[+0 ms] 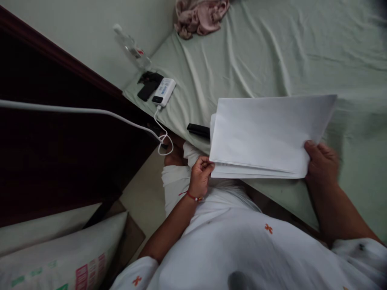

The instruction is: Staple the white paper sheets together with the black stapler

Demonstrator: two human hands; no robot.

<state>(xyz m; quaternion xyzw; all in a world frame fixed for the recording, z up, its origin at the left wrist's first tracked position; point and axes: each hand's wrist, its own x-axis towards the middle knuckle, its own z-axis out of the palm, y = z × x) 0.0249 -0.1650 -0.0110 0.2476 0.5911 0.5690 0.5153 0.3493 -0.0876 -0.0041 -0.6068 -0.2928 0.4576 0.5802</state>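
Observation:
A stack of white paper sheets (pixel 266 133) is held up above my lap and the bed's edge, its layers slightly fanned along the near side. My left hand (pixel 201 174) pinches the stack's near left corner between thumb and fingers. At the right side, my right hand (pixel 323 163) is closed around the stack's edge with the thumb on top; its other fingers are partly hidden. A black, narrow object (pixel 198 130) lies on the bed just left of the papers, its right end covered by them.
On the pale green bedsheet (pixel 256 52) lie a white power bank (pixel 164 92) with a white cable (pixel 159 121), a black item (pixel 149 89) and a crumpled pink cloth (pixel 201 18). A clear bottle (pixel 133 48) is by the wall. Dark wooden furniture (pixel 54 161) and a printed sack (pixel 66 257) stand left.

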